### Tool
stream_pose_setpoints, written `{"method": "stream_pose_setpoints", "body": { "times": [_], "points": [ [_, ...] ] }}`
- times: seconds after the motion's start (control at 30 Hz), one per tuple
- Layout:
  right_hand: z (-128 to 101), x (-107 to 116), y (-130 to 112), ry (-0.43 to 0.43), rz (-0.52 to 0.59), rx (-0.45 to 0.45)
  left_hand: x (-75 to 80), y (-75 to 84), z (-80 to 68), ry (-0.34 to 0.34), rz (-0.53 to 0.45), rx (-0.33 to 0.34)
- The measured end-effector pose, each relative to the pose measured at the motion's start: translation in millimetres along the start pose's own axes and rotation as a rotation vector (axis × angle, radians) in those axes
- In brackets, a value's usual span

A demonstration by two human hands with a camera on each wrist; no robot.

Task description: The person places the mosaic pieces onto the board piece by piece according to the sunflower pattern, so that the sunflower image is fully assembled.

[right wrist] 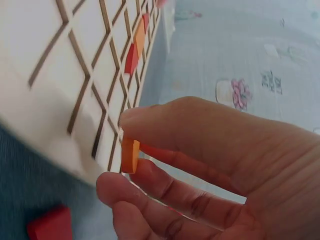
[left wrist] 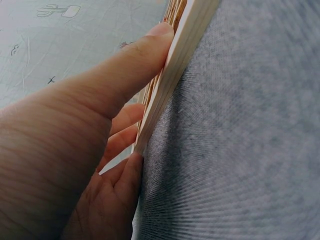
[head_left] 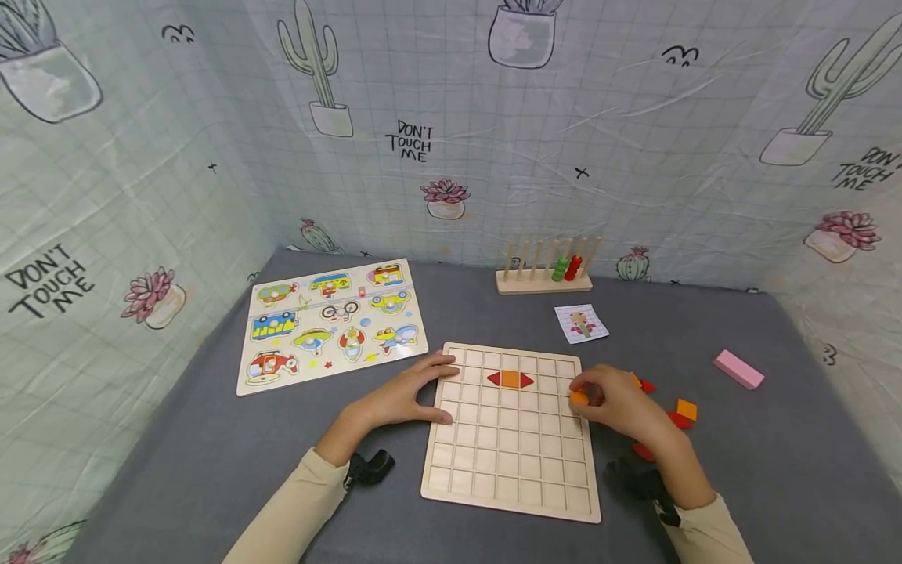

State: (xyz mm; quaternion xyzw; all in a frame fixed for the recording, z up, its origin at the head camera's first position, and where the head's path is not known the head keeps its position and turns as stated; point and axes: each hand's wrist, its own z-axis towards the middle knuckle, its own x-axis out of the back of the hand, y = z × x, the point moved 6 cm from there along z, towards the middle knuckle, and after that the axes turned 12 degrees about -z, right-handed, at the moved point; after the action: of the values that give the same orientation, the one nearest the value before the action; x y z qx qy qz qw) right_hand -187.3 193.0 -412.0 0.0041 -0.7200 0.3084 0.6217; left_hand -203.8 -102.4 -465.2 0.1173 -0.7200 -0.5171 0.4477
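A wooden grid board (head_left: 507,462) lies flat on the grey cloth. Near its far edge, an orange square tile (head_left: 510,379) sits in a cell with a red triangle tile (head_left: 495,379) on its left and another red triangle tile (head_left: 526,381) on its right. My left hand (head_left: 405,394) rests on the board's left edge, thumb and fingers spread along it. My right hand (head_left: 620,399) pinches an orange tile (right wrist: 130,156) between thumb and fingers at the board's right edge; in the head view the fingers partly cover this tile.
Loose red tiles (head_left: 680,420) and an orange tile (head_left: 687,409) lie right of the board. A patterned card (head_left: 581,323), a peg rack (head_left: 544,280) with green and red beads, a pink block (head_left: 738,369) and a vehicle puzzle board (head_left: 331,325) stand around. Printed cloth walls enclose the table.
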Motion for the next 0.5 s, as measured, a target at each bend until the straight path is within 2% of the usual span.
{"method": "stream_pose_setpoints", "body": {
  "times": [0.33,0.5],
  "points": [
    [16,-20,-24,-0.043,0.005,0.061,-0.3,-0.6,0.7,0.008,0.011,-0.018],
    [28,-26,-39,-0.048,-0.004,0.125,0.4,0.1,0.4,0.008,0.008,-0.012]
  ]
}}
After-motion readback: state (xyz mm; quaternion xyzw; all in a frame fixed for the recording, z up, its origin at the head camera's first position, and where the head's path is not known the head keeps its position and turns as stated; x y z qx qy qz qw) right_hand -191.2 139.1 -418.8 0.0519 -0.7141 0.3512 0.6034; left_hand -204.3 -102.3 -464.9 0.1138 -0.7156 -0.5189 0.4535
